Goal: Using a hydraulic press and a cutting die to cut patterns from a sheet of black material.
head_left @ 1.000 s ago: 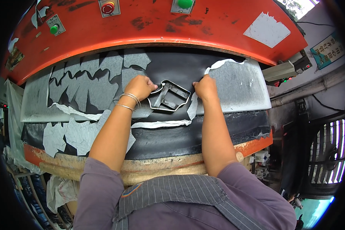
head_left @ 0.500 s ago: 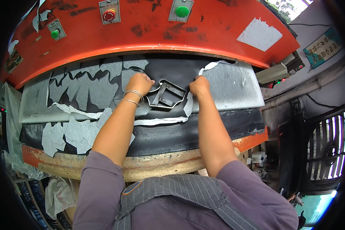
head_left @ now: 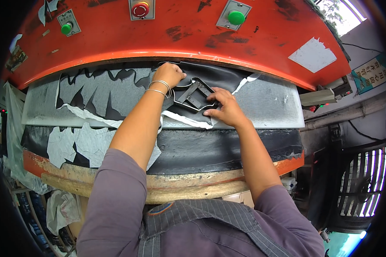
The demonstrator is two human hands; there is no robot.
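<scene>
A metal cutting die (head_left: 194, 95), an angular outline with crossbars inside, lies on a black sheet (head_left: 210, 73) with ragged white edges. My left hand (head_left: 170, 74), with bangles at the wrist, is closed at the die's far left end; its fingertips are partly hidden. On the die's right side, my right hand (head_left: 228, 109) has its fingers over the rim and its thumb at the near right corner. A pale cutting board (head_left: 270, 100) lies under the sheet. Left of the die, jagged gaps run through a grey-backed part of the sheet (head_left: 96, 96).
An orange machine beam (head_left: 180, 36) spans the far side, carrying green buttons (head_left: 236, 17) and a red button (head_left: 140, 9). Torn grey scraps (head_left: 88, 143) lie on the black near ledge (head_left: 210, 147). A worn wooden edge (head_left: 193, 191) is closest to me.
My right hand has let go of the sheet's right edge and moved onto the die. The die and my left hand are slightly farther away. The sheet's white-edged right border has shifted.
</scene>
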